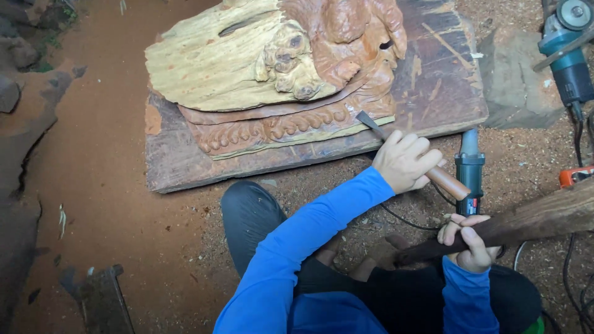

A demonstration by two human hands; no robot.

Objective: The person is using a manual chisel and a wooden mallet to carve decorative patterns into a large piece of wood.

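Wood carving [291, 74] lying on a dark plank [433, 93] set on reddish earth; pale, weathered wood on the upper part, reddish relief figures at its upper right, a band of rounded scallops along its lower edge. Chisel [408, 154] slanted against that lower edge at the carving's right end, flat metal blade touching the pale rim, brown wooden handle sticking out down and to the right. Left hand [405, 162] clenched round the chisel's middle, fingers wrapped over the shaft, just below and right of the carving. Right hand [469, 242] further down and right of the carving, closed on the thin end of a rough wooden club [532, 222] that thickens toward the right edge of view. Blue sleeves on both arms, dark trousers, one knee bent just below the plank. Between the two hands, right of the chisel handle, a teal and black power tool [469, 170] lying upright on the ground, its black cord looping away underneath. Well to the right of the carving, past the plank's corner, an angle grinder [566, 52] with teal body and round guard, resting by a flat stone [513, 80]. Sawdust and chips scattered over the ground right of the plank. Far below and left of the carving, a dark wooden piece [102, 297], blurred.
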